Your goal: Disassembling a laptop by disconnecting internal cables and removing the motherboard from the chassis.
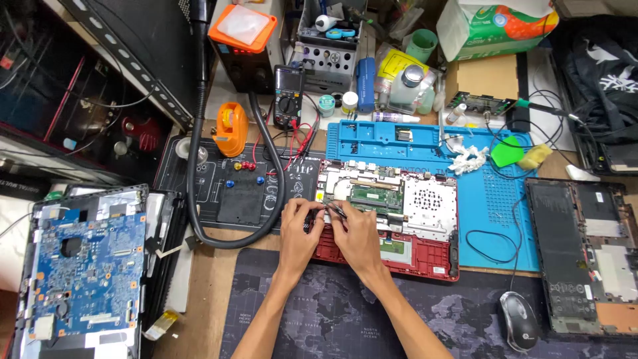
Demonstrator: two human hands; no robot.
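Red laptop (425, 249), opened up with its circuit board bare, lies on the blue work mat (492, 219) at the desk's middle. Both hands meet over its left edge: the left hand (299, 229) pinches a small part there, and the right hand (355, 233) grips thin tweezers (334, 209). A black mouse (519, 320) sits well apart.

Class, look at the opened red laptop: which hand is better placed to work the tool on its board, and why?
Probably the right hand: its fingers pinch the thin tool over the red laptop, while the left hand rests beside it.
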